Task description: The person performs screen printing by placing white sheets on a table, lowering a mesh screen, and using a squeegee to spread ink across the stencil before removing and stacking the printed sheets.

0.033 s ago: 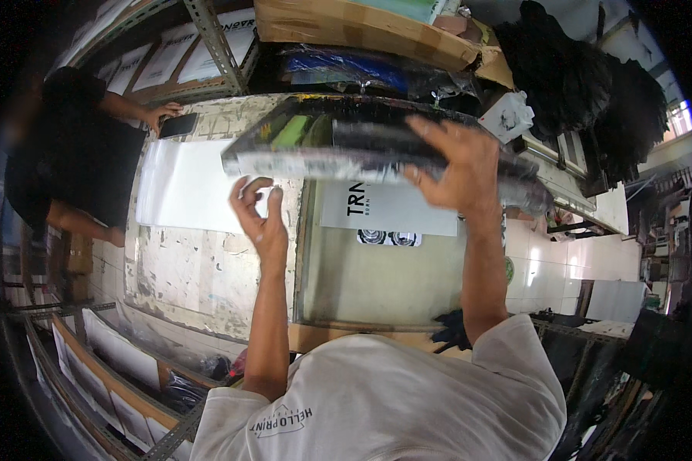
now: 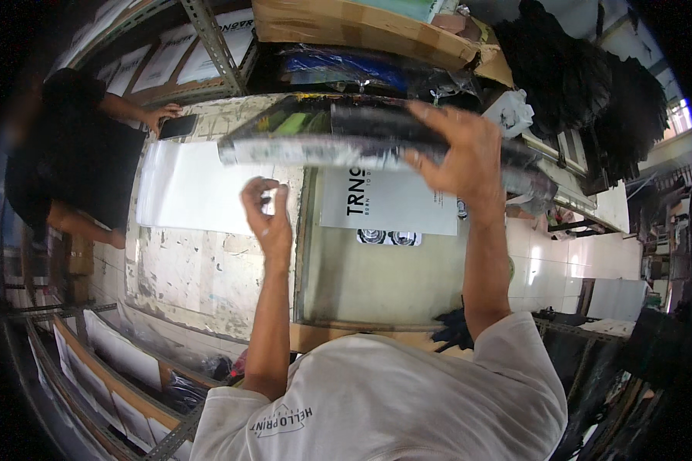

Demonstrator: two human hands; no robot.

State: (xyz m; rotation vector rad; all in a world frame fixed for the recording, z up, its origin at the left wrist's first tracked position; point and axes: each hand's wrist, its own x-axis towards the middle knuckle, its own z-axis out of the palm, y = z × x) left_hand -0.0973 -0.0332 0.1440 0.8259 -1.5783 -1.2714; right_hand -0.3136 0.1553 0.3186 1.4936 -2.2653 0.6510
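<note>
- A long, flat printing screen frame [image 2: 361, 134], dark with green and black smears and a pale streaked edge, hangs in the air above the tabletop [image 2: 207, 261].
- Its long axis runs from about 9 o'clock to about 4 o'clock, the right end dipping lower toward the white-tiled area.
- The right hand [image 2: 457, 150] lies spread over the frame's right half, fingers [image 2: 430, 115] splayed wide across the top face and the thumb curling under the near edge; it carries the frame.
- The left hand [image 2: 267, 215] sits just below the frame's near edge at about 7 o'clock from its middle, fingers loosely curled with thumb and forefinger close together; whether they pinch anything I cannot tell.
- Under the frame, at 6 o'clock, lies a white rectangular sheet [image 2: 392, 203] with dark lettering, and beneath it a small black-and-white printed strip [image 2: 388, 237], both on a glass-topped, greenish panel [image 2: 377, 284].
- At 9 o'clock a larger blank white sheet [image 2: 196, 188] lies flat on the worn, stained tabletop.
- Another person in a black top stands at the far left, one hand [image 2: 161, 115] by a dark phone [image 2: 178, 127].
- At 12 o'clock a brown cardboard box [image 2: 361, 27] sits on a shelf above dark, shiny plastic-wrapped bundles [image 2: 346, 69].
- At 2 o'clock black garments [image 2: 584, 77] hang in a heap.
- White rectangular boards [image 2: 115, 353] stand in a rack at 8 o'clock.
</note>
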